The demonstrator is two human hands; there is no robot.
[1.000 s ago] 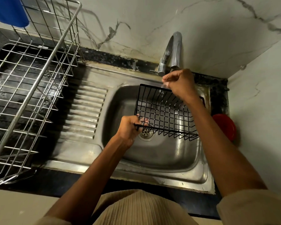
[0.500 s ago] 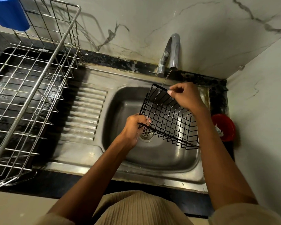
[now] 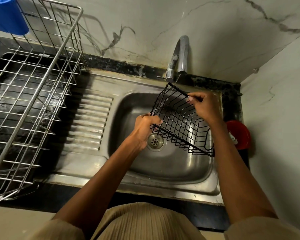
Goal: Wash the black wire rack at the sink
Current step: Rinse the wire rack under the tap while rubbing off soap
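The black wire rack (image 3: 178, 120) hangs tilted over the steel sink basin (image 3: 163, 163), its far corner just under the tap (image 3: 180, 56). A thin stream of water falls from the spout onto that corner. My left hand (image 3: 145, 126) grips the rack's near-left corner above the drain (image 3: 155, 141). My right hand (image 3: 204, 106) pinches the rack's upper rim on the right side.
A large steel dish rack (image 3: 29, 94) fills the counter to the left, with a blue cup (image 3: 6, 14) at its far corner. The ribbed drainboard (image 3: 90, 122) lies between it and the basin. A red round object (image 3: 239, 134) sits at the sink's right edge, against the wall.
The rack has turned from square-on to diagonal. My right hand slid down from the tap to the right rim. My left hand has kept its grip on the near corner.
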